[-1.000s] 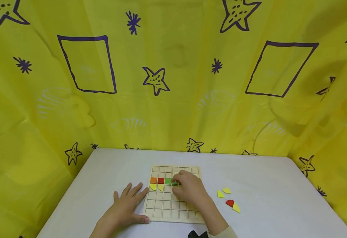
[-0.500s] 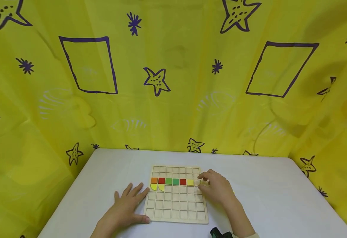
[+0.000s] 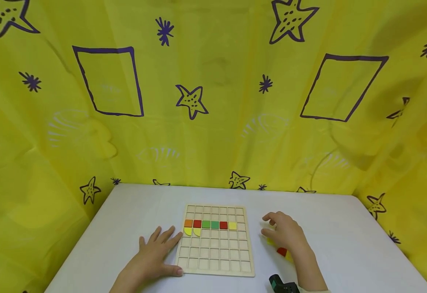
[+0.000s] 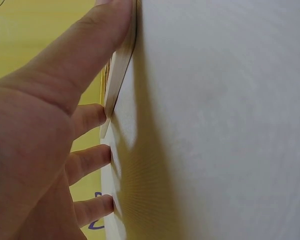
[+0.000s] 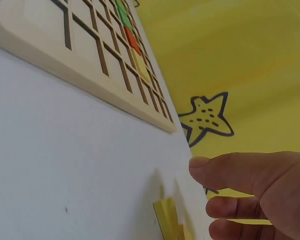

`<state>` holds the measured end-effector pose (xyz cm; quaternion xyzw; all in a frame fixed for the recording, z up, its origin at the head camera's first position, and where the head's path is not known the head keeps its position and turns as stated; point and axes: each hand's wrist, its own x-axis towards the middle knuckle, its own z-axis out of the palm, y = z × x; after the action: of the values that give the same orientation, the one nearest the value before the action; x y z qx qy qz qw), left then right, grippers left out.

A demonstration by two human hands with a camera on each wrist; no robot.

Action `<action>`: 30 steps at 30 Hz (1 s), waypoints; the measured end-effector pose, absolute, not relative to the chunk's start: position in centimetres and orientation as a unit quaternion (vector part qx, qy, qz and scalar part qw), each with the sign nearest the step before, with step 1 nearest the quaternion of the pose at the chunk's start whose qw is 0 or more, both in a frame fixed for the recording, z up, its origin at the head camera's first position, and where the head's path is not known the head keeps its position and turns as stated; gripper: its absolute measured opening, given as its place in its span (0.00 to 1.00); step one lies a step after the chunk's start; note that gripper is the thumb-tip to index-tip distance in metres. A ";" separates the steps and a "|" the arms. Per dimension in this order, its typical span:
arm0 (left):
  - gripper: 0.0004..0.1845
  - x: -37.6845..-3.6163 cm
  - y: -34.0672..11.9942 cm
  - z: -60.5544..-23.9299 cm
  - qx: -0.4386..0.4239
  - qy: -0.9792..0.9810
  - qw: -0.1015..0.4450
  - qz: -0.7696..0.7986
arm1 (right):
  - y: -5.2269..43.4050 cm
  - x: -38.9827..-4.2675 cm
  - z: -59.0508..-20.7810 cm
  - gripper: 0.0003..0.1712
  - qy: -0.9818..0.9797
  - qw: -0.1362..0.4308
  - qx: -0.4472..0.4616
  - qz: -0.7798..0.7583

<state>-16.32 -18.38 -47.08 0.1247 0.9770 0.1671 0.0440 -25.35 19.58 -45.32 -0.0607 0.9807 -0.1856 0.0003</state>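
A wooden grid board (image 3: pixel 217 274) lies flat on the table, a row of square tiles across it: orange (image 3: pixel 188 223), red, two green, red and pale yellow (image 3: pixel 232 225). Under the row's left end sit two yellow quarter-circle tiles (image 3: pixel 197 232). My left hand (image 3: pixel 151 256) rests spread on the table, with thumb and index fingertip at the board's left edge. To the right of the board, my right hand (image 3: pixel 288 235) hovers over loose tiles, fingers loosely bent and nothing between them. It partly covers a red tile (image 3: pixel 282 252) and yellow ones (image 5: pixel 166 217).
A white table (image 3: pixel 155 203) carries everything, with its surface extending behind and to both sides of the board. Yellow curtains (image 3: pixel 213 142) printed with stars stand at the back and sides. A dark device (image 3: pixel 283 285) is at the right wrist.
My right hand has moved rightward off the board to the loose tiles, uncovering the whole row, with its red and pale yellow squares. My left hand has stayed at the board's left edge.
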 end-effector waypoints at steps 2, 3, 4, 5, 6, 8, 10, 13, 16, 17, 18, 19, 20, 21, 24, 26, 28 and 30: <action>0.53 -16.3 -18.4 -47.1 0.124 0.977 0.043 0.167 | 20.0 -25.4 -45.3 0.19 0.981 0.012 -0.048 -0.186; 0.53 -16.3 -18.4 -47.1 0.125 0.977 0.042 0.169 | 20.2 -25.4 -45.3 0.19 0.981 0.016 -0.044 -0.186; 0.53 -16.3 -18.4 -47.0 0.126 0.976 0.041 0.170 | 20.3 -25.3 -45.3 0.19 0.981 0.019 -0.039 -0.189; 0.53 -16.3 -18.4 -47.1 0.127 0.976 0.040 0.171 | 20.5 -25.3 -45.2 0.19 0.981 0.021 -0.036 -0.190; 0.52 -16.3 -18.4 -47.1 0.128 0.976 0.039 0.172 | 20.7 -25.3 -45.1 0.19 0.981 0.021 -0.033 -0.192; 0.52 -16.4 -18.4 -47.1 0.130 0.976 0.039 0.171 | 21.0 -25.1 -44.9 0.19 0.980 0.023 -0.030 -0.198; 0.53 -16.4 -18.4 -47.2 0.130 0.977 0.039 0.167 | 21.3 -25.0 -44.8 0.18 0.979 0.028 -0.031 -0.202; 0.53 -16.4 -18.5 -47.3 0.127 0.978 0.040 0.161 | 21.6 -24.9 -44.6 0.18 0.977 0.043 -0.028 -0.209; 0.53 -16.4 -18.5 -47.3 0.125 0.979 0.039 0.157 | 21.7 -25.1 -44.9 0.17 0.975 0.066 -0.019 -0.210; 0.53 -16.4 -18.6 -47.2 0.125 0.979 0.038 0.155 | 21.7 -25.2 -45.0 0.17 0.975 0.071 -0.018 -0.209; 0.53 -16.3 -18.6 -47.2 0.125 0.980 0.036 0.154 | 21.7 -25.3 -45.1 0.17 0.975 0.077 -0.017 -0.208; 0.53 -16.3 -18.6 -47.1 0.125 0.980 0.035 0.153 | 21.7 -25.3 -45.2 0.17 0.975 0.080 -0.015 -0.207; 0.53 -16.3 -18.7 -47.1 0.125 0.980 0.033 0.152 | 21.7 -25.4 -45.3 0.17 0.975 0.081 -0.016 -0.206; 0.53 -16.3 -18.7 -47.1 0.126 0.980 0.032 0.151 | 21.7 -25.5 -45.4 0.17 0.975 0.080 -0.017 -0.204; 0.53 -16.3 -18.7 -47.0 0.127 0.980 0.030 0.152 | 21.7 -25.4 -45.4 0.16 0.975 0.077 -0.021 -0.206; 0.53 -16.3 -18.6 -47.0 0.126 0.979 0.033 0.154 | 21.7 -25.3 -45.4 0.15 0.974 0.077 -0.022 -0.212; 0.53 -16.3 -18.5 -46.9 0.126 0.978 0.039 0.160 | 21.7 -25.2 -45.4 0.14 0.972 0.078 -0.024 -0.218; 0.53 -16.2 -18.4 -46.9 0.128 0.977 0.043 0.164 | 21.7 -25.0 -45.5 0.12 0.972 0.078 -0.023 -0.223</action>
<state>-16.25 -18.42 -46.91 0.1278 0.9772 0.1642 0.0435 -25.05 21.66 -45.54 -0.0234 0.9715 -0.2226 0.0775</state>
